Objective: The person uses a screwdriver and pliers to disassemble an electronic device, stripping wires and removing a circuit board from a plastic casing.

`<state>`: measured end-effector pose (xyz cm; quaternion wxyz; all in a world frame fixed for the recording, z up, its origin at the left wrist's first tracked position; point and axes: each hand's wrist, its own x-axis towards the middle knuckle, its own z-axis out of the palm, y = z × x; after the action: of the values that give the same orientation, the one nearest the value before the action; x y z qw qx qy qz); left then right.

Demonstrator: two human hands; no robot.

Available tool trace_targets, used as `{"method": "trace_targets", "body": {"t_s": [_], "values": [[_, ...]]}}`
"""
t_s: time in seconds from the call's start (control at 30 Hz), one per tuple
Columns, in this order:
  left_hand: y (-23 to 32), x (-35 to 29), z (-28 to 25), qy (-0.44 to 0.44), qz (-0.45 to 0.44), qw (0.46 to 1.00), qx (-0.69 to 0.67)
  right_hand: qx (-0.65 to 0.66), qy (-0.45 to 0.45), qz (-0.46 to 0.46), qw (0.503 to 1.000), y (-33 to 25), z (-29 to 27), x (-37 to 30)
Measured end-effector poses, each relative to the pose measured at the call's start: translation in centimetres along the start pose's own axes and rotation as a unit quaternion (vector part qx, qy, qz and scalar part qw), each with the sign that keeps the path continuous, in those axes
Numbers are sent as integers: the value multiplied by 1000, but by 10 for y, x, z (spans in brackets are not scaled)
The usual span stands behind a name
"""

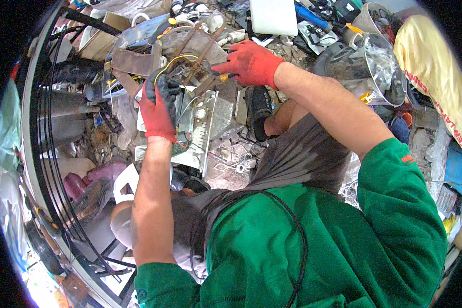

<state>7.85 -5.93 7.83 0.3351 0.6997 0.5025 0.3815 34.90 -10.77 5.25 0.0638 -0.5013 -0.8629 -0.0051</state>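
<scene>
My left hand, in a red glove with black on the fingers, is closed at the left side of an opened white appliance housing. A thin yellow wire arcs up and right from its fingertips. Inside the housing lie a green circuit board and pale wires. To the upper right, my right hand, in a red glove, has its fingers bent around something with a yellow-orange end, mostly hidden. Its index finger points left, apart from my left hand. Rusty metal bars lie just beyond both hands.
A black metal rack stands along the left. Scrap parts and cables cover the ground ahead. At right are a clear bucket of scraps and a yellow sack. A white flat panel lies at the far side. My shoe is beside the housing.
</scene>
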Motion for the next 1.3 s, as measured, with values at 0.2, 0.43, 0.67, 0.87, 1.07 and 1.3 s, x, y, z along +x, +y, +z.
{"method": "trace_targets", "body": {"t_s": [0.2, 0.43, 0.67, 0.87, 1.07, 1.3], "values": [[4, 0, 2, -3, -11, 998, -65, -11, -15, 6, 1000, -4, -6, 5], [10, 0, 3, 12, -14, 999, -30, 5, 13, 37, 999, -9, -9, -1], [4, -3, 1, -3, -23, 1000, -7, 56, -73, 73, 993, -14, 3, 3], [-3, -2, 3, -2, -9, 1000, -25, 112, -119, 150, 975, -25, 0, -4], [0, -4, 4, 18, -26, 999, -4, 207, -158, 194, 946, -31, 2, -7], [-14, 9, -2, 77, -138, 959, -237, 363, -159, 327, 858, -31, 12, -7]]}}
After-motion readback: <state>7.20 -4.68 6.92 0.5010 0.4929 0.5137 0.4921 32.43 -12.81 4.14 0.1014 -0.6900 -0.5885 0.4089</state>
